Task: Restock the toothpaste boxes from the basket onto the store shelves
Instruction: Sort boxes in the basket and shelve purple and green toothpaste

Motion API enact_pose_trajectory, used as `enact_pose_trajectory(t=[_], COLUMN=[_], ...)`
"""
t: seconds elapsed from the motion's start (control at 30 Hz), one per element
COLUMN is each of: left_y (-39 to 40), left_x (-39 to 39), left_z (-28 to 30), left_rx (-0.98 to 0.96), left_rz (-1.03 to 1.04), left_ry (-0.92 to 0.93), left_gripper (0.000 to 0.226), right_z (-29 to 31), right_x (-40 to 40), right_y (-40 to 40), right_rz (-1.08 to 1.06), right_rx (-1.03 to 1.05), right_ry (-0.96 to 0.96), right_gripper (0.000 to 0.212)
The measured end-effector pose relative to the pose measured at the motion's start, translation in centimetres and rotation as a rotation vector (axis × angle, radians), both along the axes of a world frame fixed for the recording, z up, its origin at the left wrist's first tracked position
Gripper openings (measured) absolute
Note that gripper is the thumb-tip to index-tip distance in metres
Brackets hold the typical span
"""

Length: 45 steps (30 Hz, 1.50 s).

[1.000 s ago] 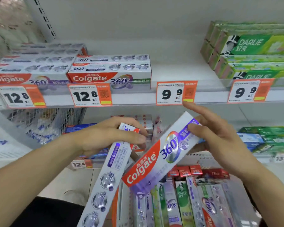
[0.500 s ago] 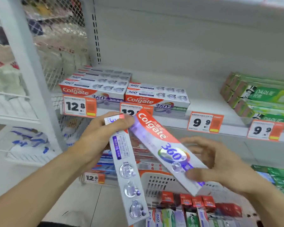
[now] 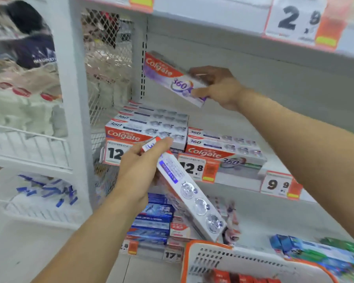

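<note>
The right hand (image 3: 217, 86) grips one Colgate box (image 3: 172, 78) by its near end, fingers on top and thumb below, holding it tilted in the air above the stacked Colgate boxes (image 3: 147, 127) on the shelf (image 3: 243, 119). Lower and nearer, the left hand (image 3: 139, 172) grips a second box (image 3: 190, 193) at its upper end, the rest slanting down toward the basket (image 3: 194, 260) just beneath it.

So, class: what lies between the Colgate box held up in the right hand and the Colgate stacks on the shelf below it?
Nothing: the head view shows only bare shelf back wall between the raised box in the right hand and the stacks.
</note>
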State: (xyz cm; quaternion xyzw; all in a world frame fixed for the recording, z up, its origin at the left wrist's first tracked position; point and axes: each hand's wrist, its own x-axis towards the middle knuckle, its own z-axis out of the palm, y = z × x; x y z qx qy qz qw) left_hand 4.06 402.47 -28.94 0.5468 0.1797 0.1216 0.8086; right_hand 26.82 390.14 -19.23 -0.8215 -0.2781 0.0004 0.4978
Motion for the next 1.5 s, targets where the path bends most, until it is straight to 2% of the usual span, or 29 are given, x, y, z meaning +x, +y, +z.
enact_pose_trajectory(t=[0.13,0.27,0.33,0.43,0.6,0.67,0.77,0.83,0.9,0.93,1.0,1.1,1.17,1.2,1.27,1.37,1.43,1.5], left_y=[0.7,1.2,1.3,1.6,2.1,2.3,2.6,2.8,3.0,3.1,3.3,3.2,2.8,2.6,2.3,2.2,2.2,2.3], left_x=[1.2,2.3,2.6,3.3,4.1,3.9,3.6,3.3,2.9,2.8,2.5,2.1,1.9,1.8,1.7,1.9,2.1,2.5], left_z=[0.4,0.1,0.0,0.3,0.4,0.4,0.6,0.8,1.0,1.1,1.4,1.9,2.3,2.4,2.6,2.4,2.2,1.9], left_rx=[-0.044,-0.095,-0.106,-0.124,-0.146,-0.151,-0.15,-0.161,-0.184,-0.192,-0.217,-0.271,-0.285,-0.274,-0.247,-0.187,-0.163,-0.11], left_rz=[-0.033,-0.032,-0.058,-0.051,-0.047,-0.047,-0.027,0.011,0.073,0.11,0.177,0.24,0.216,0.192,0.14,0.094,0.12,0.15], left_ry=[0.009,-0.026,-0.031,-0.058,-0.091,-0.096,-0.114,-0.124,-0.131,-0.133,-0.134,-0.152,-0.173,-0.177,-0.183,-0.248,-0.293,-0.331], left_gripper=[0.028,0.028,0.038,0.058,0.057,0.054,0.039,0.032,0.026,0.023,0.02,0.019,0.024,0.029,0.035,0.024,0.037,0.045], right_z=[-3.0,-5.0,-5.5,-6.0,-6.3,-6.1,-5.0,-3.9,-2.6,-1.9,-0.5,0.5,0.1,-0.1,-0.3,0.0,0.0,-0.3], right_x=[4.9,6.9,7.2,7.0,6.8,6.5,4.9,2.7,-1.0,-3.1,-7.4,-12.4,-13.5,-13.5,-12.8,-11.4,-10.8,-10.5], right_y=[3.9,4.3,3.8,3.3,3.1,3.2,3.5,3.4,3.1,2.8,1.6,-0.9,-2.2,-2.6,-3.6,-5.4,-6.3,-6.5], right_rz=[0.043,0.17,0.215,0.246,0.249,0.209,0.064,0.049,0.116,0.169,0.338,0.494,0.43,0.374,0.314,0.251,0.202,0.19], right_rx=[-0.17,-0.223,-0.214,-0.204,-0.199,-0.245,-0.325,-0.238,-0.137,-0.131,-0.223,-0.666,-0.847,-0.826,-0.633,-0.342,-0.209,-0.144], right_ry=[0.101,0.394,0.488,0.541,0.543,0.487,0.109,-0.08,-0.087,-0.061,0.007,0.094,-0.002,-0.024,0.076,0.24,0.283,0.299], right_gripper=[0.064,0.052,0.047,0.041,0.035,0.035,0.034,0.023,0.01,0.011,0.033,0.066,0.077,0.076,0.069,0.064,0.065,0.056])
